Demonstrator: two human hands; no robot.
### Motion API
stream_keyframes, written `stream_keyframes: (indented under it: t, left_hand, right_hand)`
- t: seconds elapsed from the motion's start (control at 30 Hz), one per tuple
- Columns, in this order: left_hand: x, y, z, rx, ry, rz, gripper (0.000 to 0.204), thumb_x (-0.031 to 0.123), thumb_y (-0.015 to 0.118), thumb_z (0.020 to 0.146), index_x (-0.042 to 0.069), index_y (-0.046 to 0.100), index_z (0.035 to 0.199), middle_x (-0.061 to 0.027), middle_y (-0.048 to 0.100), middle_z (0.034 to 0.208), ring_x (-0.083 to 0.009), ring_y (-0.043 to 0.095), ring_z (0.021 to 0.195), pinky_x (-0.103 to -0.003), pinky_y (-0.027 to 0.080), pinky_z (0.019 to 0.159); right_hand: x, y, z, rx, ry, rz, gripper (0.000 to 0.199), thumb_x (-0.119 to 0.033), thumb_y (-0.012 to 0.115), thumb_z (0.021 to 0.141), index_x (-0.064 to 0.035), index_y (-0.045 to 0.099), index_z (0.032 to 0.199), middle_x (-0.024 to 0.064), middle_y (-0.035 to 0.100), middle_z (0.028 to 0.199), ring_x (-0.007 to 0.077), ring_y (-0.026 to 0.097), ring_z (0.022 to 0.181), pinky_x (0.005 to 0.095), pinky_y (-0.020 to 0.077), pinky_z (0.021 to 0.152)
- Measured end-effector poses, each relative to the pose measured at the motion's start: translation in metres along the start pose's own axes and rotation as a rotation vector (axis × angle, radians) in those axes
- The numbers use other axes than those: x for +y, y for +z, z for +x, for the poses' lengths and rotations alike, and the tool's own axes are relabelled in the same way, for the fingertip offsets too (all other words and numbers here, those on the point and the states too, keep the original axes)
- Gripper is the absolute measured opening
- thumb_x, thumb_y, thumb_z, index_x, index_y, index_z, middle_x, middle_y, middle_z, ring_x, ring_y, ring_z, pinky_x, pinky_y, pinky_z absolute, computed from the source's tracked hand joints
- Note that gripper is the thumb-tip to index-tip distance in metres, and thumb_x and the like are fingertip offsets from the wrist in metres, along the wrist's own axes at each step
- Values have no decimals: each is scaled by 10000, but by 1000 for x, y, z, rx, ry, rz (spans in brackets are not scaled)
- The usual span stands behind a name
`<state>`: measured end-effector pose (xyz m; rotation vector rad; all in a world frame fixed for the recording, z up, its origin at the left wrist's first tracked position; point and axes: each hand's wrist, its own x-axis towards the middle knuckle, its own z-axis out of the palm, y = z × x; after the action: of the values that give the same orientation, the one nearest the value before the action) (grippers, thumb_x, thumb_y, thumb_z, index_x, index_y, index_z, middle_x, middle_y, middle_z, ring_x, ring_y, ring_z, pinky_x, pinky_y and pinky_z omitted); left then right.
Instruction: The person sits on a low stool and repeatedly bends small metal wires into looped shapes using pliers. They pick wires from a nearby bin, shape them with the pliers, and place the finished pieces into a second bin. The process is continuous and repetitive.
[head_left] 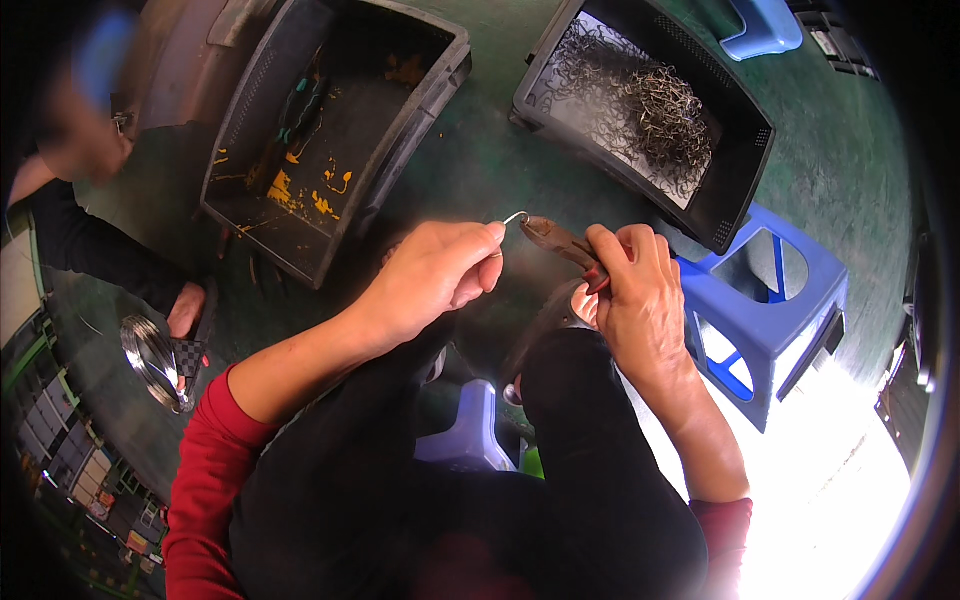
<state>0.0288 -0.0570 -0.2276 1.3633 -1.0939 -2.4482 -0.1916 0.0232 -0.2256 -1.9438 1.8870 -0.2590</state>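
Note:
Pinched between the thumb and fingers of my left hand (443, 272) is a short metal wire hook (514, 217), its curled end pointing right. My right hand (640, 285) is closed around the handles of rusty pliers (555, 240), which have red grips mostly hidden by my fingers. The pliers' jaws meet the hook's curled end in front of me, above my knees. Beyond my right hand, a black crate (735, 190) holds a heap of small bent wire hooks (665, 115) on a white sheet.
Another black crate (390, 150), stained yellow inside, stands at far left. A blue stool (775, 300) is by my right forearm; another blue stool piece (765, 30) shows at the top right. On the left, a wire coil (152, 360) lies beside another person's foot (187, 310).

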Motion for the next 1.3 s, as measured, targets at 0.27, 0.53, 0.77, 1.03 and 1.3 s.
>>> stream_keyframes:
  t: [0.27, 0.53, 0.77, 1.03, 1.3]
  left_hand:
    - [10, -4, 3, 32, 15, 131, 525, 433, 388, 1047, 71, 546, 702, 26, 424, 554, -52, 355, 490, -214, 288, 475]
    - [8, -12, 12, 104, 327, 107, 258, 214, 516, 1018, 40, 652, 1151, -17, 675, 869, -47, 541, 655, -184, 391, 552]
    - [8, -10, 16, 56, 326, 48, 197, 129, 613, 970, -19, 679, 1082, -51, 708, 989, -94, 647, 902, -241, 499, 761]
    - [11, -10, 18, 160, 356, 65, 151, 112, 598, 973, 6, 682, 1041, -62, 708, 945, -122, 687, 845, -249, 513, 724]
    - [7, -25, 22, 461, 1167, 905, 184, 24, 729, 808, 45, 718, 990, -105, 715, 940, -209, 696, 769, -277, 519, 631]
  right_hand:
    - [5, -5, 3, -312, 168, 450, 250, -113, 684, 858, -113, 601, 1094, 96, 588, 918, 283, 604, 827, 386, 490, 696]
    - [7, -5, 3, -977, 555, 1493, 349, -319, 632, 968, -49, 567, 1181, 50, 620, 951, 137, 634, 866, 293, 549, 757]
    - [2, -7, 2, -1099, 601, 1690, 429, -337, 619, 974, -49, 521, 1276, 79, 633, 1047, 179, 649, 952, 330, 561, 786]
    - [1, -14, -1, -1035, 615, 1552, 410, -277, 582, 997, -25, 500, 1310, 105, 643, 1115, 164, 646, 1003, 323, 533, 856]
    - [-1, -29, -4, -848, 481, 1279, 352, -253, 618, 976, -24, 569, 1239, 86, 653, 1091, 128, 616, 983, 279, 487, 884]
